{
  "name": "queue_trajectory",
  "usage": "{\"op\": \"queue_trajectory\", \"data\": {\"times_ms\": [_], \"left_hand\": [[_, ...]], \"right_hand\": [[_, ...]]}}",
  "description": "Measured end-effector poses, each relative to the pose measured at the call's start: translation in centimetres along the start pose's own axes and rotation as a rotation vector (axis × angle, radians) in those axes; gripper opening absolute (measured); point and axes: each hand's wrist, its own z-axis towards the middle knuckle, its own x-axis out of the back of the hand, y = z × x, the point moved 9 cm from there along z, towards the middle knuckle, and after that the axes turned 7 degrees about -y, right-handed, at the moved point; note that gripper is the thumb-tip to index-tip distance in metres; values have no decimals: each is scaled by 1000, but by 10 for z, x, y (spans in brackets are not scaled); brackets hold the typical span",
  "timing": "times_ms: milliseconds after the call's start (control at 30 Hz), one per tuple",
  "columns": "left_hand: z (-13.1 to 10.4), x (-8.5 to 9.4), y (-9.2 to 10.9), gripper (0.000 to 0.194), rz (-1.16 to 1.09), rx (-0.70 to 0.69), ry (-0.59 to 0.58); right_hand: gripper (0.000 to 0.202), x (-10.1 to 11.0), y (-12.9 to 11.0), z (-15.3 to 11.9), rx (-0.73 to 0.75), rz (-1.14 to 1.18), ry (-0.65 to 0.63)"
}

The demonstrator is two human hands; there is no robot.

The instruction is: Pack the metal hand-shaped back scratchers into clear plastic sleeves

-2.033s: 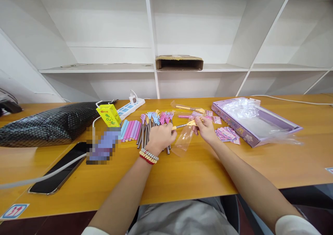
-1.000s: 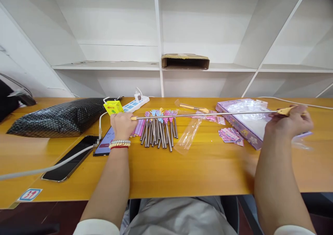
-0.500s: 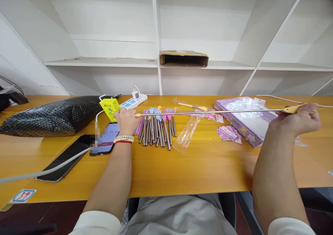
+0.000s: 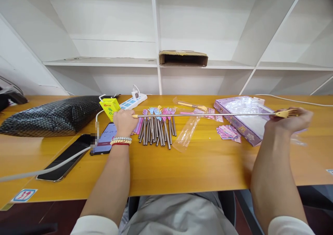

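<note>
A telescopic back scratcher [image 4: 208, 115] stretches level across the view, its thin metal rod drawn out long. My left hand [image 4: 125, 121] is wrapped round its yellow handle end. At the other end, my right hand [image 4: 292, 120] grips near the yellow hand-shaped head, which shows against the fingers. Below the rod lies a row of back scratchers [image 4: 157, 127] with pink, blue, yellow and purple heads and short metal shafts. Behind it, another yellow back scratcher [image 4: 192, 105] lies in a clear sleeve. A clear plastic sleeve [image 4: 186, 136] rests to the right of the row.
Pink printed cards [image 4: 229, 132] lie before a purple box [image 4: 238, 124] holding clear plastic. On the left are a black wrapped parcel [image 4: 52, 115], two phones [image 4: 65, 158], a yellow drink carton [image 4: 109, 106] and a power strip [image 4: 134, 101]. A cardboard box [image 4: 183, 59] sits on the shelf.
My right hand has moved a little left and turned, so the hand-shaped head shows more fully. My left hand keeps hold of the handle and has shifted slightly left.
</note>
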Motion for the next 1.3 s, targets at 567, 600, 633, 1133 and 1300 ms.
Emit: {"op": "queue_trajectory", "data": {"times_ms": [567, 600, 633, 1133, 1300], "left_hand": [[-17, -4, 58, 26, 82, -241, -219], [-20, -4, 66, 26, 84, -269, -227], [-23, -4, 74, 26, 83, -296, -237], [-52, -6, 124, 30, 38, -332, -319], [-57, -7, 129, 31, 39, -309, -361]], "right_hand": [[13, -24, 16, -21, -71, 31, -67], [13, -31, 18, -28, -63, 17, -95], [12, -38, 19, -35, -48, 1, -126], [38, -105, 64, -180, 18, -339, -633], [36, -112, 73, -211, -54, -315, -773]]}}
